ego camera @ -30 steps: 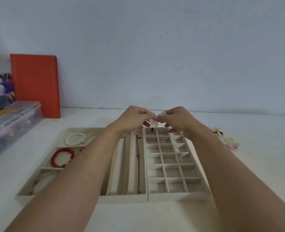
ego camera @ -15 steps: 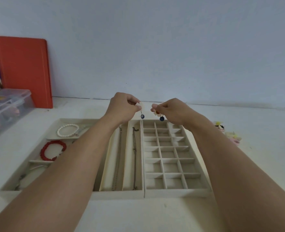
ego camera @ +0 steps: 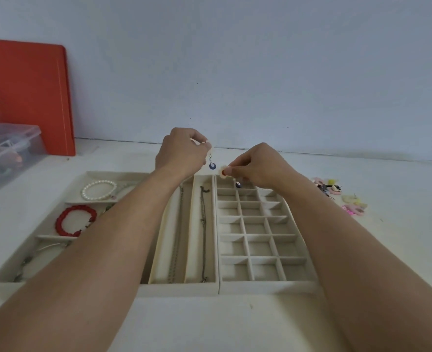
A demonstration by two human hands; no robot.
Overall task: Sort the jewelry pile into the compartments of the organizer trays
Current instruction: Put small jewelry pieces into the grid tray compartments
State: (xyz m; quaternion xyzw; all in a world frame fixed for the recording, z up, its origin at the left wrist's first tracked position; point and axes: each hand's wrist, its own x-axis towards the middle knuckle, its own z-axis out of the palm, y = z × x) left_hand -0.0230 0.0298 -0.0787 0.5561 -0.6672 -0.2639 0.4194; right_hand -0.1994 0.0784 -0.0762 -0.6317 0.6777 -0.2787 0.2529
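My left hand (ego camera: 182,152) pinches a flower earring with a blue drop bead (ego camera: 212,165), held above the far end of the trays. My right hand (ego camera: 256,165) pinches the matching earring (ego camera: 238,184); its blue bead hangs just over the far row of the cream grid tray (ego camera: 265,283). The long-slot tray (ego camera: 179,288) holds two chains (ego camera: 203,232). Left of it, a partly hidden tray (ego camera: 4,278) contains a pearl bracelet (ego camera: 98,190) and a red bead bracelet (ego camera: 74,221). The remaining jewelry pile (ego camera: 339,196) lies on the table at the right.
An orange folder (ego camera: 29,95) leans on the wall at the back left. A clear plastic box (ego camera: 6,151) stands in front of it. White tabletop (ego camera: 209,323) stretches in front of the trays.
My hands have drawn apart, each with one earring of the pair. The right hand has dropped toward the grid tray's far row; the left stays raised.
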